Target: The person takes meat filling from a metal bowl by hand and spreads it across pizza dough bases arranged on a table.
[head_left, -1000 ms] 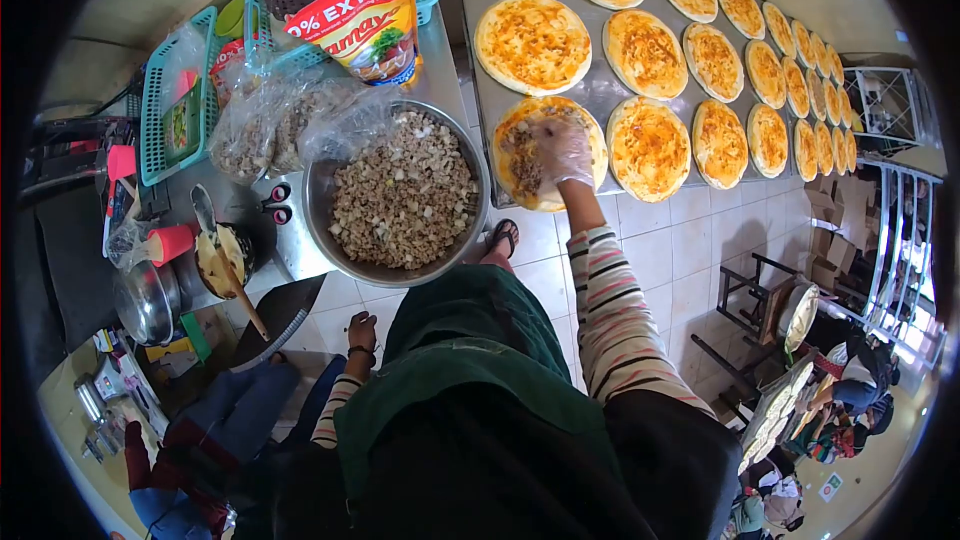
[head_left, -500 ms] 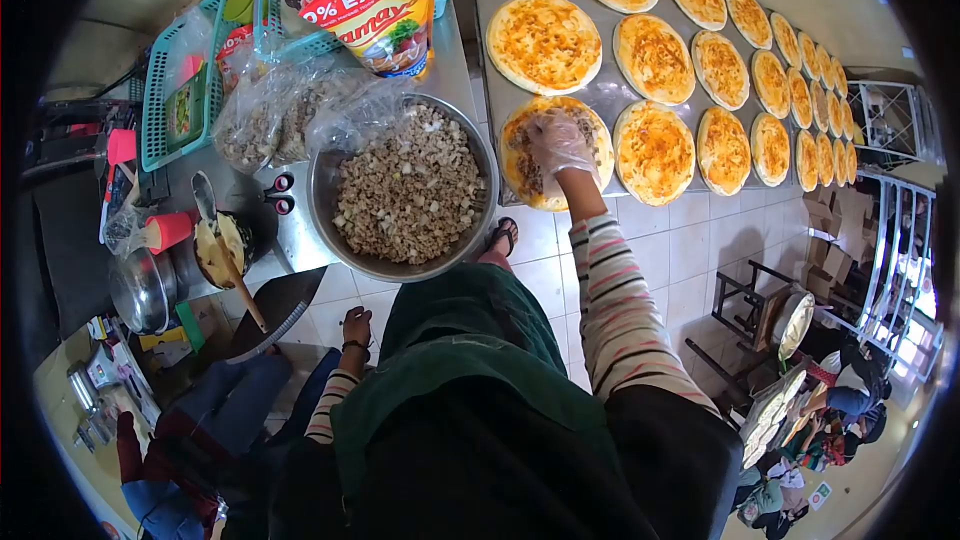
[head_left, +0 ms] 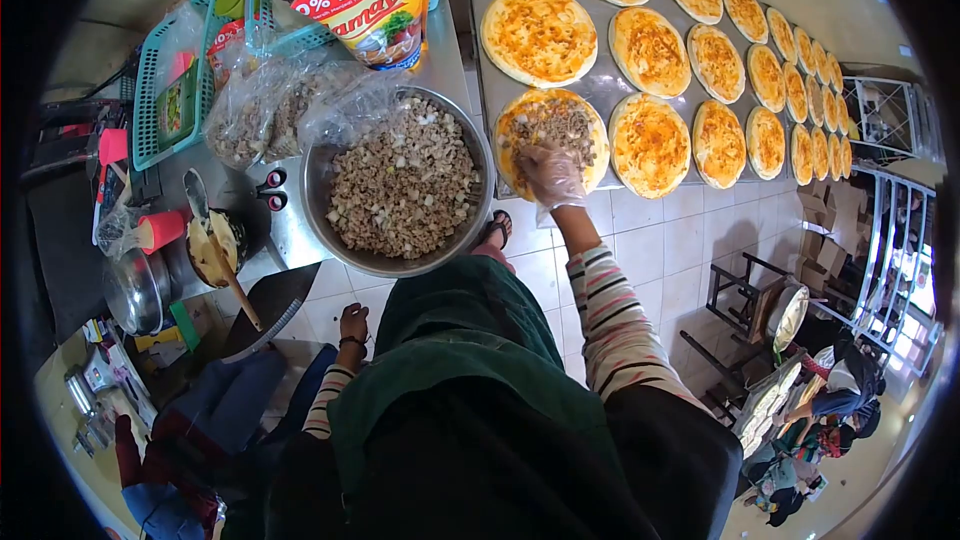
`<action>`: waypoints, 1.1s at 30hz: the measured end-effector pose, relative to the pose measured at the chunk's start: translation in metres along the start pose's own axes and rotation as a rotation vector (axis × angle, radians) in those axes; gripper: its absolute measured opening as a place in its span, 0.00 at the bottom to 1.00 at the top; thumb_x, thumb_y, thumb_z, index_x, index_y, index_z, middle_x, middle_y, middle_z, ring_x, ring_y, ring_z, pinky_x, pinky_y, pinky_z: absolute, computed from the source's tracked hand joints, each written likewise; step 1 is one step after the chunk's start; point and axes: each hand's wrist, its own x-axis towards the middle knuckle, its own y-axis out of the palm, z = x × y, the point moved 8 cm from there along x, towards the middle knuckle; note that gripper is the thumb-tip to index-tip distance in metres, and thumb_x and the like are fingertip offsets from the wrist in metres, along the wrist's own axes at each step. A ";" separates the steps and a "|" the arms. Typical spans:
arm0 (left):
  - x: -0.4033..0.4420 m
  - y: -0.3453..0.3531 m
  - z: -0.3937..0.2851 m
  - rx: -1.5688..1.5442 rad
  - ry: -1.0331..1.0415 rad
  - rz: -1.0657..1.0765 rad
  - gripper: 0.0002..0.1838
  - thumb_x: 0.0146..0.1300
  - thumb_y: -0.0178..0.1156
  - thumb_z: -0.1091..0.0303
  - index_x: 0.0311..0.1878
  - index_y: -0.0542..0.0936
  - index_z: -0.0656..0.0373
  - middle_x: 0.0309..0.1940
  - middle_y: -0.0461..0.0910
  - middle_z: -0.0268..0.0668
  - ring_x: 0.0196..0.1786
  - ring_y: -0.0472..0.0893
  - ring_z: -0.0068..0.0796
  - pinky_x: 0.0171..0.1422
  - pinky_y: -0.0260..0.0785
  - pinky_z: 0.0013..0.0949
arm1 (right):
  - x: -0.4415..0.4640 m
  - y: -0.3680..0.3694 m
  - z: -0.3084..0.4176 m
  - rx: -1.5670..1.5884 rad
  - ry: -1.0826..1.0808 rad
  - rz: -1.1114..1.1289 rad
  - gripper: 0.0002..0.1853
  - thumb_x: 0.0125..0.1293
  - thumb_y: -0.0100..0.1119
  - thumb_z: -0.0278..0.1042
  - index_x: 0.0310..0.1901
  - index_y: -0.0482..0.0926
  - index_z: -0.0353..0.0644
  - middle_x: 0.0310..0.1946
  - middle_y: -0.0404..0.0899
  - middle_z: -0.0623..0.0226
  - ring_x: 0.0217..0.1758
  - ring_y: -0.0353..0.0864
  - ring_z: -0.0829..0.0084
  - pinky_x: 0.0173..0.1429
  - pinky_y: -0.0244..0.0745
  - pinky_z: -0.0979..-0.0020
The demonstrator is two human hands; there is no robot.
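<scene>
My right hand (head_left: 550, 178), in a clear plastic glove, rests on the near part of a pizza base (head_left: 507, 165) spread with orange sauce. Its fingers lie outstretched at the edge of a heap of minced filling (head_left: 552, 128); some fingertips are hard to make out. My left hand (head_left: 355, 324) hangs bare beside my green apron (head_left: 450, 315), fingers loosely apart, with nothing visible in it. A large steel bowl (head_left: 474, 208) on the table holds more minced filling (head_left: 400, 185) with pale cubes.
Rows of sauced pizza bases (head_left: 650, 145) run off to the right on a metal table (head_left: 610, 5). Filling bags (head_left: 245, 125), a red-yellow pouch (head_left: 375, 20), baskets (head_left: 150, 130), scissors (head_left: 271, 190) and a wooden-handled spatula (head_left: 240, 298) stand left. A stool (head_left: 735, 300) is at right.
My right hand has drawn slightly back toward me over the pizza base, uncovering the heap of minced filling. My left hand stays hanging at my side.
</scene>
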 end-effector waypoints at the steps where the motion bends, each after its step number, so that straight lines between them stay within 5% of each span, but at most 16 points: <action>1: -0.001 -0.001 0.000 0.022 0.008 -0.003 0.20 0.43 0.55 0.62 0.40 0.71 0.63 0.36 0.73 0.46 0.40 0.72 0.39 0.44 0.63 0.33 | 0.004 0.006 -0.004 0.007 0.030 0.024 0.08 0.49 0.49 0.36 0.29 0.75 0.44 0.28 0.71 0.57 0.33 0.71 0.58 0.37 0.66 0.64; 8: -0.006 -0.007 -0.015 -0.019 0.068 -0.025 0.19 0.43 0.55 0.62 0.38 0.71 0.63 0.24 0.74 0.41 0.23 0.72 0.28 0.29 0.65 0.29 | 0.011 0.006 -0.001 0.108 0.043 0.015 0.08 0.48 0.49 0.36 0.28 0.75 0.43 0.29 0.70 0.55 0.32 0.71 0.58 0.36 0.65 0.63; 15: -0.015 -0.004 -0.015 -0.036 0.021 0.000 0.19 0.43 0.54 0.63 0.39 0.71 0.64 0.21 0.74 0.41 0.21 0.72 0.28 0.27 0.64 0.29 | 0.026 0.000 -0.011 0.073 0.055 -0.031 0.08 0.48 0.48 0.35 0.25 0.74 0.42 0.24 0.71 0.55 0.32 0.71 0.59 0.37 0.66 0.64; 17: 0.000 0.002 0.000 -0.074 0.000 0.050 0.16 0.47 0.54 0.66 0.42 0.68 0.55 0.22 0.67 0.31 0.19 0.66 0.20 0.13 0.54 0.22 | 0.037 0.003 -0.016 -0.003 0.128 -0.019 0.09 0.49 0.48 0.37 0.26 0.75 0.42 0.27 0.72 0.54 0.33 0.71 0.58 0.38 0.66 0.64; 28: -0.018 -0.006 -0.018 -0.064 -0.029 0.039 0.17 0.47 0.54 0.64 0.42 0.68 0.56 0.23 0.69 0.32 0.22 0.68 0.21 0.14 0.57 0.23 | 0.080 -0.016 -0.054 -0.126 0.184 0.119 0.10 0.46 0.49 0.38 0.25 0.75 0.42 0.25 0.73 0.55 0.33 0.73 0.60 0.41 0.67 0.66; 30: -0.023 -0.008 -0.022 -0.032 0.010 0.001 0.19 0.43 0.55 0.63 0.39 0.71 0.62 0.20 0.73 0.40 0.20 0.72 0.27 0.25 0.64 0.29 | 0.081 -0.023 -0.052 -0.110 0.141 0.029 0.10 0.46 0.49 0.39 0.25 0.75 0.41 0.25 0.73 0.54 0.32 0.73 0.59 0.40 0.67 0.66; 33: -0.024 -0.011 -0.026 -0.042 -0.001 -0.016 0.19 0.43 0.55 0.63 0.39 0.71 0.62 0.20 0.73 0.39 0.21 0.71 0.26 0.25 0.64 0.29 | 0.075 -0.022 -0.048 -0.130 0.174 0.129 0.08 0.46 0.50 0.34 0.26 0.75 0.41 0.25 0.73 0.56 0.32 0.73 0.61 0.39 0.68 0.67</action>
